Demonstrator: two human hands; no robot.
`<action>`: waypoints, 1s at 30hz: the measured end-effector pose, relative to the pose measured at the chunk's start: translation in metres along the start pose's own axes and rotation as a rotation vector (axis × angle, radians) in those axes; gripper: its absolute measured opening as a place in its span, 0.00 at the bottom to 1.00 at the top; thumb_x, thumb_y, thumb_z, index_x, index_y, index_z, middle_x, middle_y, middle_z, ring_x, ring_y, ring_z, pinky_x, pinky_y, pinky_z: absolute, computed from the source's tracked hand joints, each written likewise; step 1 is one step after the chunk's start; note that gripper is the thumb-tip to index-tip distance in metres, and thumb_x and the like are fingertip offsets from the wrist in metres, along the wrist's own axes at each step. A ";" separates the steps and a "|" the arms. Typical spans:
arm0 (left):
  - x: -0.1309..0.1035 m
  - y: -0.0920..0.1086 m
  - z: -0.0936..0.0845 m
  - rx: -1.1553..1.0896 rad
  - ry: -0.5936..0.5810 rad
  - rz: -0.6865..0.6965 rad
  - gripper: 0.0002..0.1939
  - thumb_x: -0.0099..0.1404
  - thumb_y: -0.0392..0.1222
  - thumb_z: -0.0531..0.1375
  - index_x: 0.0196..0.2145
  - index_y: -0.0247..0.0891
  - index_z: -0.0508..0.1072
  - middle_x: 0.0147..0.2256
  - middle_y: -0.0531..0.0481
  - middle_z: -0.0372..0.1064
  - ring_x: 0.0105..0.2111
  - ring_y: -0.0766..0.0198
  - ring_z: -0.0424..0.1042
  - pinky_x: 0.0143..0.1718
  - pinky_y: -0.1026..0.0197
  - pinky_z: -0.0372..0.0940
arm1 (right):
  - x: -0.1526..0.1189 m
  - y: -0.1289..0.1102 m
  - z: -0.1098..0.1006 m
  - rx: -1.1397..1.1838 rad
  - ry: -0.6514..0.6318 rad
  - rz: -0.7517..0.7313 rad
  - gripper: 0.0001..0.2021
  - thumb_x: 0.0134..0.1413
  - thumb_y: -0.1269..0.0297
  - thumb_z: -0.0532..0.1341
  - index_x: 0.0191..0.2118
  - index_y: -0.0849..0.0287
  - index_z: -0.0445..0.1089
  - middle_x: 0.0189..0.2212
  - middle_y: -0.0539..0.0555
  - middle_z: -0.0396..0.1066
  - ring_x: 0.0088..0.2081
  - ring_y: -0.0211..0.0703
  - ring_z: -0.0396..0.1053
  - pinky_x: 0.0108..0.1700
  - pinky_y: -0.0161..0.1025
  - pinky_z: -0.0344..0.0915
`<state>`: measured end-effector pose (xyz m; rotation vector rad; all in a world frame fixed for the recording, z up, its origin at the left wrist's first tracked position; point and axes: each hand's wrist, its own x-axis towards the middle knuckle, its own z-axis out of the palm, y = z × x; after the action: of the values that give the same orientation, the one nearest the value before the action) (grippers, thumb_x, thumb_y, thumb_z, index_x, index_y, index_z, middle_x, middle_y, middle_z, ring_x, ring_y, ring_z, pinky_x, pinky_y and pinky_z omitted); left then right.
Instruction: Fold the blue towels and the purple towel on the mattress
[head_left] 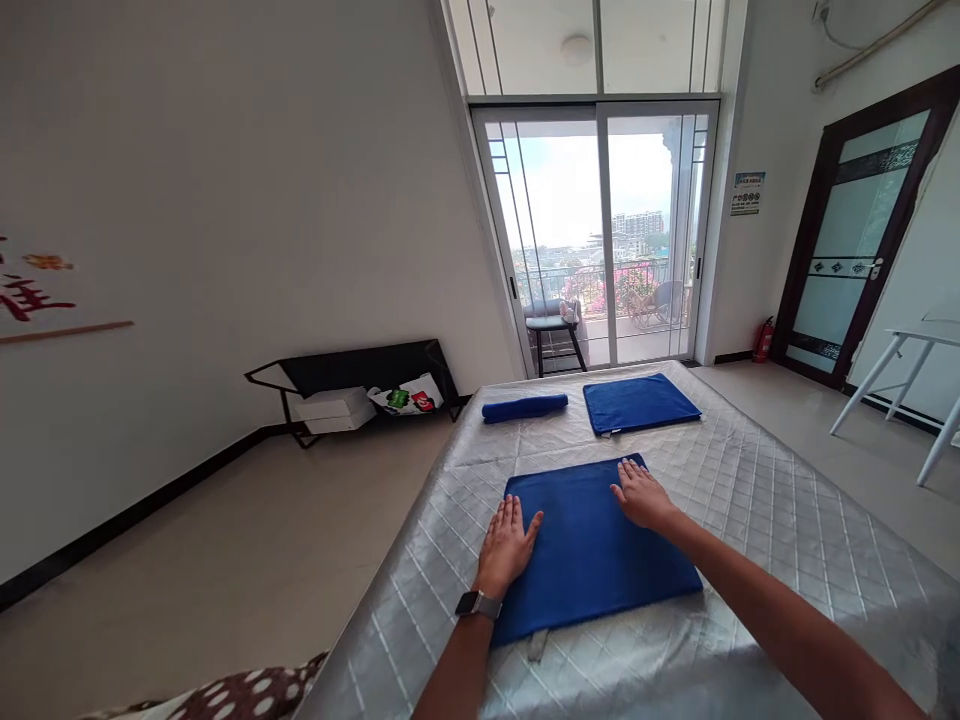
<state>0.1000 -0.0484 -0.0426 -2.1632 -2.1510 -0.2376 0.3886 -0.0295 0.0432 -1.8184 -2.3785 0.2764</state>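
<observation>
A blue cloth (pixel 592 550) lies flat on the silver quilted bed cover (pixel 750 500), with a small pale tag at its near edge. My left hand (pixel 508 540), a watch on its wrist, rests palm down on the cloth's left edge. Near the far right corner, my right hand (pixel 641 490) lies flat on the same cloth, fingers extended. Beyond it are a second flat blue cloth (pixel 641 403) and, to the left of that one, a rolled or narrowly folded blue cloth (pixel 525 408).
A black rack (pixel 360 370) holding white boxes (pixel 335 410) stands along the left wall. Sliding glass doors (pixel 600 240) are beyond the bed. A white table (pixel 919 345) stands at the right. Brown dotted fabric (pixel 255 695) shows at the bottom left.
</observation>
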 end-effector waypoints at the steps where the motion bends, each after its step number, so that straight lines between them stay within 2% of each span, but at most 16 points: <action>1: 0.000 -0.001 0.000 -0.003 0.002 0.004 0.42 0.74 0.62 0.35 0.68 0.23 0.55 0.67 0.29 0.51 0.68 0.45 0.51 0.66 0.43 0.52 | 0.009 0.000 0.000 0.000 0.008 0.032 0.33 0.69 0.55 0.41 0.71 0.75 0.48 0.71 0.66 0.45 0.72 0.49 0.41 0.70 0.46 0.41; 4: -0.002 -0.007 0.001 -0.007 0.001 0.009 0.42 0.74 0.62 0.35 0.68 0.24 0.56 0.67 0.29 0.52 0.68 0.45 0.51 0.66 0.43 0.52 | 0.026 0.007 0.009 0.009 0.036 0.120 0.34 0.69 0.56 0.41 0.70 0.77 0.48 0.71 0.67 0.45 0.72 0.50 0.41 0.70 0.46 0.40; 8: -0.003 -0.013 -0.001 0.004 -0.015 0.021 0.41 0.74 0.62 0.36 0.67 0.23 0.57 0.66 0.29 0.53 0.68 0.45 0.51 0.67 0.44 0.52 | 0.033 0.017 0.023 0.030 0.037 0.141 0.34 0.69 0.54 0.41 0.71 0.75 0.45 0.72 0.65 0.42 0.73 0.49 0.38 0.70 0.46 0.39; 12: -0.003 -0.017 -0.012 0.018 -0.056 -0.048 0.41 0.74 0.61 0.39 0.67 0.22 0.57 0.67 0.30 0.51 0.68 0.46 0.50 0.68 0.47 0.49 | 0.032 0.017 0.025 0.030 0.046 0.136 0.34 0.69 0.55 0.41 0.71 0.75 0.45 0.72 0.64 0.42 0.73 0.49 0.38 0.70 0.46 0.39; 15: -0.004 -0.011 -0.026 0.012 -0.010 -0.043 0.38 0.74 0.59 0.41 0.66 0.23 0.59 0.66 0.31 0.56 0.68 0.46 0.52 0.68 0.46 0.51 | 0.033 0.016 0.024 0.036 0.039 0.135 0.34 0.69 0.55 0.40 0.71 0.75 0.45 0.72 0.64 0.41 0.73 0.49 0.38 0.70 0.46 0.39; 18: -0.005 0.013 -0.039 -0.004 0.044 0.103 0.33 0.74 0.57 0.43 0.65 0.31 0.63 0.66 0.37 0.58 0.67 0.48 0.55 0.67 0.45 0.53 | 0.034 0.018 0.027 0.037 0.043 0.131 0.34 0.69 0.54 0.40 0.71 0.75 0.46 0.72 0.64 0.41 0.73 0.50 0.38 0.70 0.46 0.39; 21: -0.002 0.056 -0.047 -0.064 0.017 0.368 0.29 0.75 0.57 0.46 0.64 0.38 0.65 0.66 0.42 0.59 0.66 0.51 0.56 0.67 0.48 0.54 | 0.036 0.020 0.032 0.035 0.074 0.114 0.34 0.69 0.54 0.40 0.71 0.75 0.46 0.72 0.65 0.42 0.73 0.50 0.39 0.70 0.47 0.39; 23: 0.006 0.090 -0.048 -0.107 -0.016 0.488 0.29 0.75 0.58 0.46 0.64 0.40 0.65 0.66 0.42 0.60 0.66 0.52 0.57 0.67 0.48 0.54 | 0.036 0.022 0.034 0.023 0.095 0.102 0.33 0.69 0.55 0.41 0.71 0.74 0.47 0.72 0.65 0.43 0.72 0.50 0.40 0.70 0.47 0.40; 25: 0.018 0.120 -0.044 -0.136 -0.042 0.527 0.29 0.76 0.57 0.44 0.65 0.39 0.63 0.66 0.41 0.59 0.67 0.52 0.56 0.67 0.48 0.54 | 0.036 0.022 0.034 0.008 0.098 0.095 0.33 0.70 0.56 0.43 0.71 0.74 0.48 0.71 0.66 0.45 0.72 0.50 0.41 0.70 0.47 0.41; 27: 0.031 0.142 -0.038 -0.150 -0.061 0.503 0.29 0.77 0.54 0.41 0.66 0.37 0.61 0.66 0.40 0.58 0.67 0.53 0.55 0.67 0.47 0.53 | 0.035 0.022 0.033 0.003 0.086 0.090 0.32 0.70 0.57 0.43 0.71 0.74 0.48 0.71 0.67 0.46 0.72 0.50 0.40 0.70 0.46 0.42; 30: 0.048 0.150 -0.025 -0.147 -0.066 0.428 0.28 0.77 0.52 0.40 0.67 0.37 0.59 0.68 0.39 0.54 0.68 0.53 0.52 0.68 0.44 0.51 | 0.034 0.020 0.029 0.012 0.070 0.096 0.31 0.70 0.58 0.43 0.71 0.74 0.48 0.71 0.67 0.45 0.73 0.49 0.40 0.70 0.46 0.41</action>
<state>0.2487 -0.0068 -0.0023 -2.6783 -1.6839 -0.3022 0.3922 0.0062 0.0099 -1.9078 -2.2421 0.2330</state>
